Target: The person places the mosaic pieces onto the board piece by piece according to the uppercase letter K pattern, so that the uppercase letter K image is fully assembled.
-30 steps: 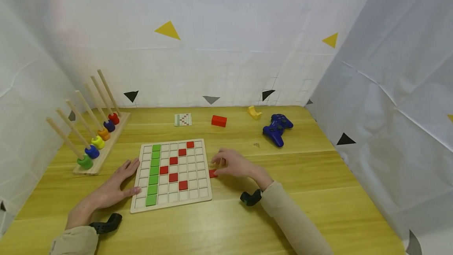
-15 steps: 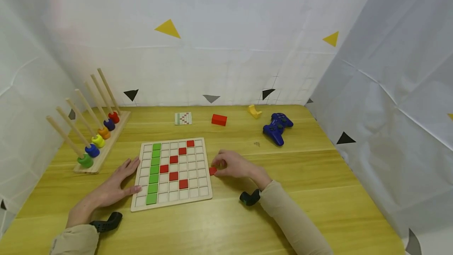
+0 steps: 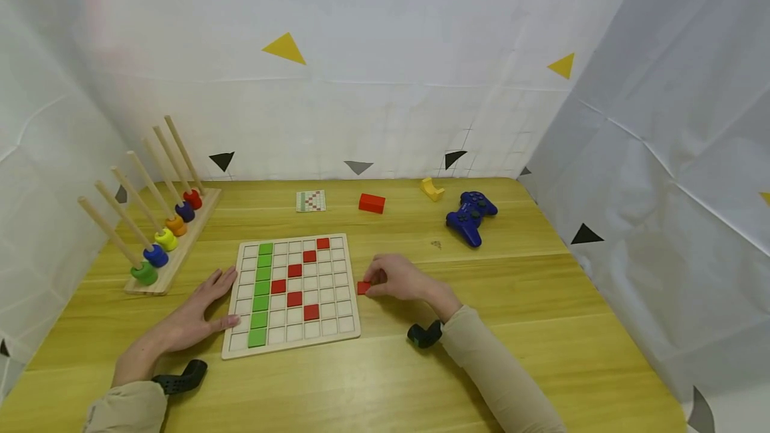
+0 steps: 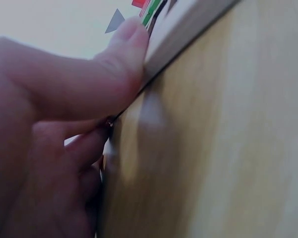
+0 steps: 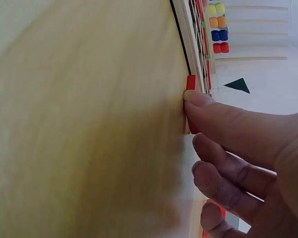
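Note:
A wooden grid board [image 3: 291, 346] lies on the table with a column of green tiles [image 3: 262, 289] and several red tiles [image 3: 295, 284] set in its squares. My left hand [image 3: 201, 313] lies flat on the table, fingers straight, thumb [image 4: 116, 64] against the board's left edge [image 4: 181, 37]. My right hand [image 3: 394, 278] is just right of the board and pinches a small red tile [image 3: 363, 287] off the table; in the right wrist view the thumb [image 5: 223, 116] presses on that red tile [image 5: 190, 89] beside the board [image 5: 193, 29].
A peg rack [image 3: 158, 232] with coloured rings stands at the left. At the back lie a pattern card [image 3: 311, 200], a red block [image 3: 371, 203], a yellow piece [image 3: 432, 189] and a blue game controller [image 3: 470, 216]. White cloth walls enclose the table.
My right hand has closed on the red tile beside the board and lifted it slightly. The left hand has stayed in place.

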Motion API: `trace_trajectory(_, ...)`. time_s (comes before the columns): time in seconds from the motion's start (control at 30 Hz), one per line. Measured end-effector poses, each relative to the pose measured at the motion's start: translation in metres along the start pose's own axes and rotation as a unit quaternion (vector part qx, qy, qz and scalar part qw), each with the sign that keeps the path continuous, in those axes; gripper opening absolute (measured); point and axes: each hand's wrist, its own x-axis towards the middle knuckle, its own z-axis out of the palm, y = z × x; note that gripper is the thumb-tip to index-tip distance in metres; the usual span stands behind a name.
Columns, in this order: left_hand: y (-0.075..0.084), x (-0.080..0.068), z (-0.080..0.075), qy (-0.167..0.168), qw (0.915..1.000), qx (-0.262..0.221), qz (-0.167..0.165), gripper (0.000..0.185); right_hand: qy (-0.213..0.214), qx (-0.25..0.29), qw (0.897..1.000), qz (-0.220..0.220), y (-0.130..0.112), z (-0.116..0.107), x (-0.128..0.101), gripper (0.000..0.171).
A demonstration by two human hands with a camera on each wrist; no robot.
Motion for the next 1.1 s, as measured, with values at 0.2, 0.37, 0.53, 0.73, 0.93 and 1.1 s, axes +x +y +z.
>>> trace_trajectory(0.2,-0.002,0.0,-0.001,-0.001,1.0,-0.004,0.003,0.094,-0.007,-0.012,1.0,-0.002,0.002,0.0,0.002,0.018)
trace_trajectory(0.37,-0.001,-0.001,-0.002,-0.002,1.0,-0.004,0.002,0.093,-0.007,-0.018,1.0,-0.011,0.001,-0.001,0.003,0.018)
trace_trajectory(0.53,0.0,0.0,-0.001,-0.002,1.0,-0.001,0.005,0.091,-0.007,-0.011,1.0,-0.022,-0.008,-0.002,0.001,0.018)
trace_trajectory(0.73,0.001,0.003,0.0,-0.004,1.0,0.002,0.005,0.089,-0.032,-0.018,0.998,-0.046,-0.031,0.0,0.003,0.022)
trace_trajectory(0.93,0.002,0.003,0.001,-0.003,1.0,-0.001,0.002,0.089,-0.048,-0.007,0.997,-0.052,-0.043,0.007,0.008,0.022)
trace_trajectory(1.1,0.001,0.002,0.0,-0.001,1.0,-0.001,0.003,0.089,-0.073,-0.007,0.995,-0.071,-0.045,0.015,0.009,0.021)
